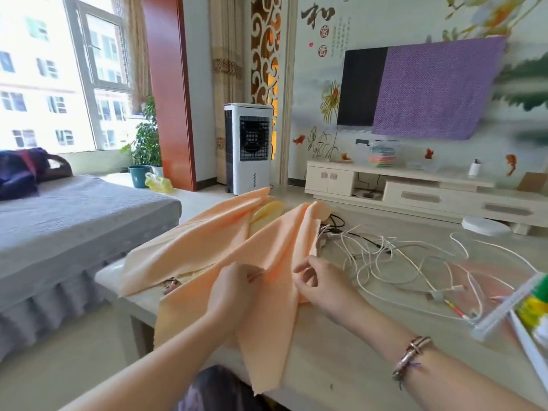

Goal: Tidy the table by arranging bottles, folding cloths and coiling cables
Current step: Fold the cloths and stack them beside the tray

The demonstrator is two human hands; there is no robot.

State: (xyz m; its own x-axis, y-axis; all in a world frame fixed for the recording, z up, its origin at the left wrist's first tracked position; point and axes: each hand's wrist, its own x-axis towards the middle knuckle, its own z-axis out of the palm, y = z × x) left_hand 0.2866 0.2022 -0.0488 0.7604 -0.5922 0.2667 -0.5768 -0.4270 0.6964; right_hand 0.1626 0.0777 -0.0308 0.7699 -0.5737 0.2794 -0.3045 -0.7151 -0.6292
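Note:
A large peach cloth [207, 244] lies rumpled over the left part of the pale table [341, 351], with one corner hanging over the near edge. My left hand [234, 289] pinches a fold of it near the middle. My right hand [320, 283] pinches the cloth's right edge just beside it. A yellow cloth [267, 210] peeks out from under the peach one at the back. A tangle of white and black cables [409, 262] sprawls over the table to the right of my hands.
A white tray [504, 315] holding a green and yellow bottle [533, 307] sits at the table's right edge. A grey sofa [74, 226] stands to the left. Beyond the table are a white air cooler [247, 149] and a low TV cabinet [415, 188].

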